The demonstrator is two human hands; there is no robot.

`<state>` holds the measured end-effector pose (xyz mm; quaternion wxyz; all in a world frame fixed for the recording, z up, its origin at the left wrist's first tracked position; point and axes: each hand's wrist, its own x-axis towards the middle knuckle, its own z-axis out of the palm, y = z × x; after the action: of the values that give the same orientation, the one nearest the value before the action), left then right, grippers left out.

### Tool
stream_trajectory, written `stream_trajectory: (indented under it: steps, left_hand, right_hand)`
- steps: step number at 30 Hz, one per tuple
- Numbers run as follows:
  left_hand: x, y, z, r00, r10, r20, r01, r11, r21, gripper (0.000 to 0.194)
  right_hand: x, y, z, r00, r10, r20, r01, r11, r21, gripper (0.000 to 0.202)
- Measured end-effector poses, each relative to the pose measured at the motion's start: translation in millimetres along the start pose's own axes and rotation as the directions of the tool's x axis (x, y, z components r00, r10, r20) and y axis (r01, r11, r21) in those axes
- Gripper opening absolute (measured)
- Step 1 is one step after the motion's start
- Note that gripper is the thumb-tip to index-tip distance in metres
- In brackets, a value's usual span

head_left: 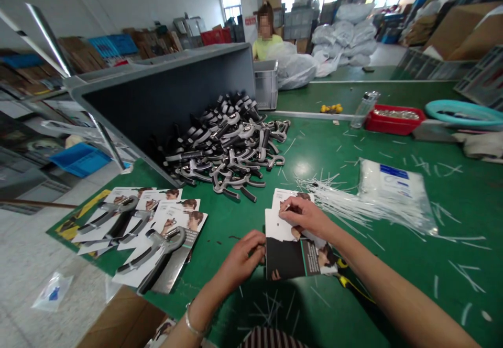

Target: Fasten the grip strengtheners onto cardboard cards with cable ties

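Observation:
A printed card (pixel 285 259) lies on the green table in front of me, with another card partly under its top edge. My left hand (pixel 249 253) rests at the card's left edge, fingers curled; whether it pinches the edge is unclear. Above the card's upper part is my right hand (pixel 301 214), its thumb and index finger pinched on something too small to make out. White cable ties (pixel 338 201) are spread to the right beside a clear bag of ties (pixel 393 185). Yellow-handled pliers (pixel 348 282) lie partly under my right forearm.
A tipped grey crate (pixel 157 67) spills hand grippers (pixel 236 149) onto the table. Cards with hand grippers (pixel 165 253) lie at the left edge. Farther back are a red tray (pixel 393 122), a clear bottle (pixel 363 109), a turquoise basin (pixel 463 115) and a person (pixel 267 39).

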<state>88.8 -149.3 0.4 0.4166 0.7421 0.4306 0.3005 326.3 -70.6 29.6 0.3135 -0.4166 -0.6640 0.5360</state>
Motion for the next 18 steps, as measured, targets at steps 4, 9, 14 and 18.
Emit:
stream_trajectory:
  steps: [4, 9, 14, 18]
  left_hand:
    - [0.2, 3.1, 0.3, 0.975, 0.044, -0.216, -0.034, 0.998, 0.049, 0.013]
    - [20.8, 3.3, 7.1, 0.952, 0.050, -0.303, -0.047, 0.999, 0.018, 0.019]
    - [27.9, 1.2, 14.4, 0.949, -0.060, -0.311, 0.029, 0.994, -0.105, 0.022]
    - [25.9, -2.8, 15.2, 0.945, -0.143, -0.294, 0.090, 0.978, -0.187, 0.021]
  right_hand:
    - [12.0, 6.8, 4.6, 0.998, 0.016, 0.059, -0.022, 0.994, 0.103, 0.028]
    - [14.2, 13.8, 11.1, 0.997, -0.032, 0.073, 0.022, 0.991, 0.134, 0.030]
    - [8.1, 14.7, 11.1, 0.996, -0.056, 0.066, 0.052, 0.996, 0.069, 0.032]
    - [6.0, 13.9, 12.4, 0.995, -0.083, 0.063, 0.082, 0.996, 0.020, 0.033]
